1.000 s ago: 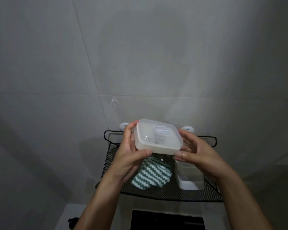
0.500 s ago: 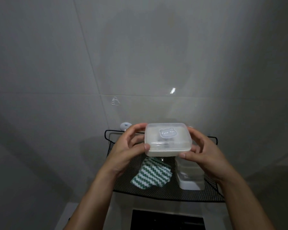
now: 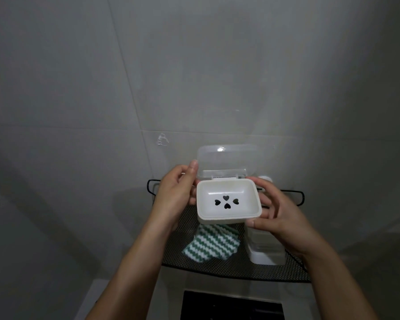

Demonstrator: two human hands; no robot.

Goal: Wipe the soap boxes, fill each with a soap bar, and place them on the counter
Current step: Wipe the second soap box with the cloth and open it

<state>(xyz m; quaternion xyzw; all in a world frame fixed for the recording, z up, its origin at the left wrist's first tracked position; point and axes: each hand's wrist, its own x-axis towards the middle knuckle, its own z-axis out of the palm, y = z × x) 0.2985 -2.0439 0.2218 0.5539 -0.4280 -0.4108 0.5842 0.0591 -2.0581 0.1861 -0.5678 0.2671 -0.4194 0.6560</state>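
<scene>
The scene is dim and grey, with the tiled wall brightest in a soft patch at centre right and falling into dark vignette toward the corners. A small glare spot sits on the clear lid. Broad soft shadows slant across the lower left wall. Wide-angle bending curves the grout lines; detail is soft and slightly noisy.

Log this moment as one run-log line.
soap box: lid open, empty | left hand, right hand: holding it | striped cloth: on mesh shelf
</scene>
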